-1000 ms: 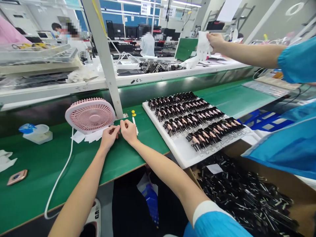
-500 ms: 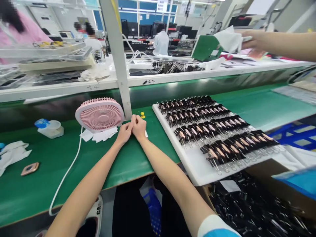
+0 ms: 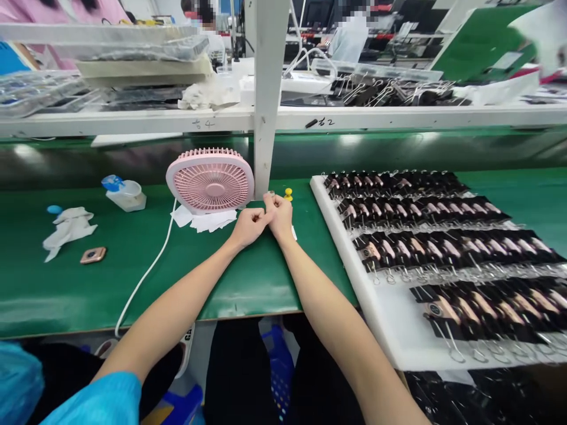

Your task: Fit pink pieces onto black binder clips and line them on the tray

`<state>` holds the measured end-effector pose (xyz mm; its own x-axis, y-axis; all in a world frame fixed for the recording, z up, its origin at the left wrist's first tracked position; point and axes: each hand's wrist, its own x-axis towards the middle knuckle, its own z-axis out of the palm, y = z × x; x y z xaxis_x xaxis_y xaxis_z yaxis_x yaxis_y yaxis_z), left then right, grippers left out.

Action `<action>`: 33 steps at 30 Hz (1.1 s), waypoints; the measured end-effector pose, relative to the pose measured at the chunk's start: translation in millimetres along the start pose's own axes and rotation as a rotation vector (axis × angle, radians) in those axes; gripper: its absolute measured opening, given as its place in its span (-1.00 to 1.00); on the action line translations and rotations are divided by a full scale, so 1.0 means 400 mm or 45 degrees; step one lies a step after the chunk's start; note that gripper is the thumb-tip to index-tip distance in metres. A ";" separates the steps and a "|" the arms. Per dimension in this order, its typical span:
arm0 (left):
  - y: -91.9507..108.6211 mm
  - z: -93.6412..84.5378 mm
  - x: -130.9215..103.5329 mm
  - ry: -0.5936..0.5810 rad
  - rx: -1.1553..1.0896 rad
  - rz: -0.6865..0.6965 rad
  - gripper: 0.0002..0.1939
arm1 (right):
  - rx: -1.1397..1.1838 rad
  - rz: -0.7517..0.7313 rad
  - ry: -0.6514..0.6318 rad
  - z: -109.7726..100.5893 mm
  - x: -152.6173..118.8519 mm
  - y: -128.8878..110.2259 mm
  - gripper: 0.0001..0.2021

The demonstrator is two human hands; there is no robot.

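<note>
Grip: both hands curled narrow, fingertips pinched together. The left hand [image 3: 250, 224] and right hand [image 3: 280, 213] touch each other over the green desk [image 3: 88, 289], near its far edge at the white post [image 3: 266, 100]. A tiny item sits between the fingertips; its look and long axis cannot be told. Just left stands a pink fan [image 3: 210, 180]; beside the right hand, a yellow knob [image 3: 288, 193]. A white tray [image 3: 390, 319] of clips lies rightward.

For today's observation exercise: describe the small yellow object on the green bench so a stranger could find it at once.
Start at the white upright post rising from the green bench, with the pink fan to its left. At the post's foot, just beyond the right hand, stands the yellow knob-shaped piece. It is the only yellow thing on the bench; the white tray to its right holds dark clips.
</note>
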<state>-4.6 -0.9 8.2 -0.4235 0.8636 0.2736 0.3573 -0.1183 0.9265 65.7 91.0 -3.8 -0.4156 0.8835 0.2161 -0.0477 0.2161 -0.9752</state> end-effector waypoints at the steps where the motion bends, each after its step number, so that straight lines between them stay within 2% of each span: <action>1: 0.000 0.001 -0.003 0.054 0.024 0.030 -0.28 | -0.010 0.004 0.005 0.003 -0.004 -0.001 -0.52; 3: 0.000 0.000 -0.008 0.110 0.079 0.080 -0.29 | -0.014 0.001 0.001 0.008 -0.011 -0.003 -0.53; 7: 0.000 -0.004 -0.013 0.093 0.150 0.124 -0.31 | -0.013 0.001 -0.047 0.005 -0.018 -0.008 -0.54; 15: 0.004 -0.001 -0.014 -0.015 0.156 0.051 -0.32 | -0.012 0.028 -0.076 -0.013 -0.014 -0.022 -0.52; 26: 0.000 0.008 -0.021 0.023 0.127 0.037 -0.34 | 0.057 0.006 -0.121 -0.008 -0.010 -0.005 -0.50; 33: -0.003 0.003 -0.018 -0.011 0.146 0.026 -0.33 | 0.064 0.032 -0.142 -0.004 -0.013 -0.004 -0.50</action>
<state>-0.9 -6.5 4.7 -0.4083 0.8656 0.2898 0.4590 -0.0797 0.8848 69.6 86.7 -3.4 -0.5159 0.8359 0.1875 -0.0805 0.1705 -0.9821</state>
